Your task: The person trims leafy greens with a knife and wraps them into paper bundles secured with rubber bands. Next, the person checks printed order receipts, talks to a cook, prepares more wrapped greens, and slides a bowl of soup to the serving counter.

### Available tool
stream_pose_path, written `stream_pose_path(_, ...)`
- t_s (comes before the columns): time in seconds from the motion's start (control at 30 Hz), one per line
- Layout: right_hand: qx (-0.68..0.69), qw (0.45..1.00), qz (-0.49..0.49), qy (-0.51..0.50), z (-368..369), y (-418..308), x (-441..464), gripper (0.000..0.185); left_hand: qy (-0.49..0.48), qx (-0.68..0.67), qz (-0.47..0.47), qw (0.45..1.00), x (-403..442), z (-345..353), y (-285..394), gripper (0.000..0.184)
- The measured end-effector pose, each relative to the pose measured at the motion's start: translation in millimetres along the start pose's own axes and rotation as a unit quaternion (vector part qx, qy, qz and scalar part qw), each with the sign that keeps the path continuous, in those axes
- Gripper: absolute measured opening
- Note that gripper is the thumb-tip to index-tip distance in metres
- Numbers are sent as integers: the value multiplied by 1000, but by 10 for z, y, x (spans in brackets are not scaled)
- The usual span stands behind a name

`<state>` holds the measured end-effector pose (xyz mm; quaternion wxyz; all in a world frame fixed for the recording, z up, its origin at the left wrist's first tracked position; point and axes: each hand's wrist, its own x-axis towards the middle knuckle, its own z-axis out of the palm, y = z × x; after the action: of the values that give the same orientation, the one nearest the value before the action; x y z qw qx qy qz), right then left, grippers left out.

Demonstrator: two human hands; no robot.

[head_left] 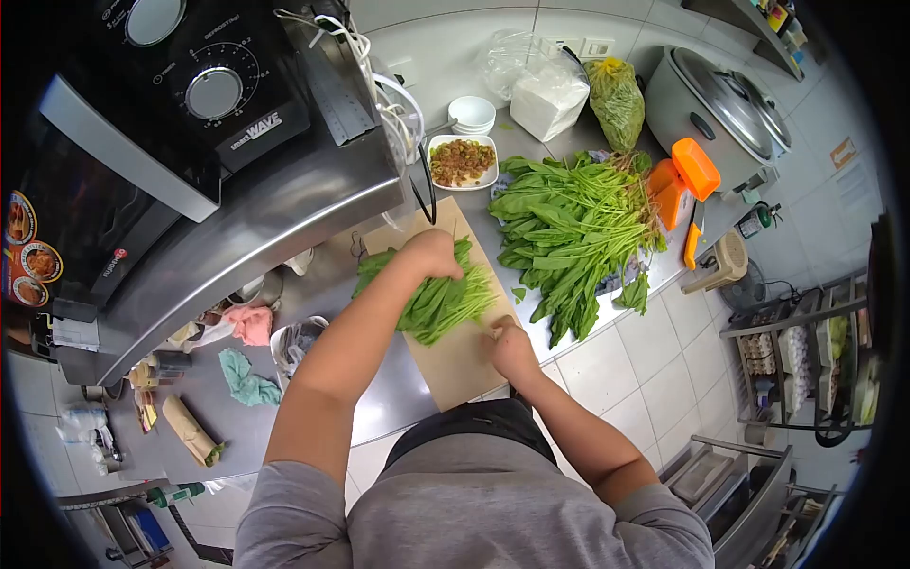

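A bunch of cut leafy greens (pixel 441 308) lies across a tan cutting board (pixel 445 379) in front of me. My left hand (pixel 433 254) is closed over the far side of this bunch. At the board's right edge my right hand (pixel 513 353) forms a fist, close to the pale stem ends; what it grips is hidden. A large pile of greens with long stems and reddish roots (pixel 573 228) rests on the counter to the right of the board.
Behind the board stand a square dish of chopped food (pixel 463 162), white bowls (pixel 472 114) and an orange scale (pixel 671 190). An orange-handled knife (pixel 694 237) lies near the right edge. A microwave (pixel 161 114) sits on a steel shelf (pixel 275 218) at left.
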<state>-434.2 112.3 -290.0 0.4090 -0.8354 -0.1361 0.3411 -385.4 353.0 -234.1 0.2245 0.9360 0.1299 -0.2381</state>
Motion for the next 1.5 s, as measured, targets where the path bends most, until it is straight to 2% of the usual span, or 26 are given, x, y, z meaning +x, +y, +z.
stream_pose_path(0.03, -213, 971, -84, 70, 23, 167, 2, 24, -10, 25, -8, 1000, 3, -23, 45, 54)
stream_pose_path(0.17, -278, 948, -127, 87, 83, 466, 74, 23, -28, -7, -7, 1000, 250, 174, 41, 62)
stream_pose_path(0.23, -268, 955, -106, 76, 11, 357, -3, 16, 41, 7, -10, 999, 241, 308, 29, 78)
stream_pose_path(0.27, -267, 955, -105, 78, -48, 307, -37, 16, -11, -13, -16, 1000, 287, 285, -13, 93)
stream_pose_path(0.3, -269, 954, -104, 86, -120, 251, -78, 15, -12, -11, -15, 1000, 257, 267, -9, 93)
stream_pose_path(0.37, -268, 953, -102, 93, -165, 269, -97, 13, 59, -51, 14, 997, 172, 258, -5, 99)
stream_pose_path(0.4, -258, 955, -131, 69, -162, 312, -75, 13, 60, -50, 13, 997, 203, 271, -40, 99)
stream_pose_path(0.47, -247, 954, -162, 46, -120, 384, -43, 13, 89, -145, 24, 985, 275, 280, -109, 93)
stream_pose_path(0.5, -259, 951, -155, 65, -86, 414, -37, 14, 91, -144, 22, 985, 362, 289, -185, 93)
stream_pose_path(0.57, -270, 948, -149, 82, -28, 508, -15, 16, 65, -294, 15, 953, 503, 304, -348, 68)
stream_pose_path(0.6, -282, 942, -162, 79, -32, 538, -9, 16, 65, -293, 13, 954, 483, 293, -401, 68)
stream_pose_path(0.67, -295, 936, -175, 76, -33, 593, 9, 16, 20, -370, 61, 927, 455, 281, -486, 44)
stream_pose_path(0.77, -287, 940, -177, 53, -177, 214, 3, 14, 23, -348, 36, 937, 430, 348, -544, 36)
stream_pose_path(0.83, -228, 912, -327, 95, -237, -200, 1, 22, 25, -336, 50, 940, 433, 332, -564, 33)
stream_pose_path(0.87, -229, 913, -324, 93, -239, -321, -3, 22, 27, -323, 67, 943, 425, 350, -555, 31)
stream_pose_path(0.9, -223, 889, -391, 90, -241, -446, 17, 25, 28, -325, 66, 943, 412, 363, -537, 31)
stream_pose_path(0.93, -213, 859, -456, 89, -228, -517, 34, 29, 32, -295, 40, 954, 401, 347, -528, 30)
stream_pose_path(0.97, -211, 859, -458, 90, -234, -449, -15, 29, 37, -263, 14, 964, 386, 319, -535, 30)
stream_pose_path(1.03, -315, 799, -507, -76, -293, -110, -211, 34, 53, -246, 17, 968, 366, 322, -571, 31)
stream_pose_path(1.17, -343, 771, -533, -65, -286, 445, -314, 32, 99, -237, 2, 966, 315, 519, -576, 32)
stream_pose_path(1.3, -347, 781, -500, -141, -276, 542, -311, 34, 163, -229, -13, 960, 78, 630, -464, 30)
stream_pose_path(1.33, -368, 779, -481, -161, -306, 441, -341, 33, 206, -224, 19, 952, 100, 740, -498, 28)
stream_pose_path(1.37, -370, 782, -477, -156, -325, 333, -354, 33, 204, -224, 25, 953, 130, 845, -526, 28)
stream_pose_path(1.43, -357, 747, -560, -2, -318, -102, -350, 34, 299, -231, 42, 925, 90, 972, -518, 27)
stream_pose_path(1.5, -361, 729, -570, 115, -277, -554, -218, 32, 267, -247, 33, 931, -60, 916, -396, 26)
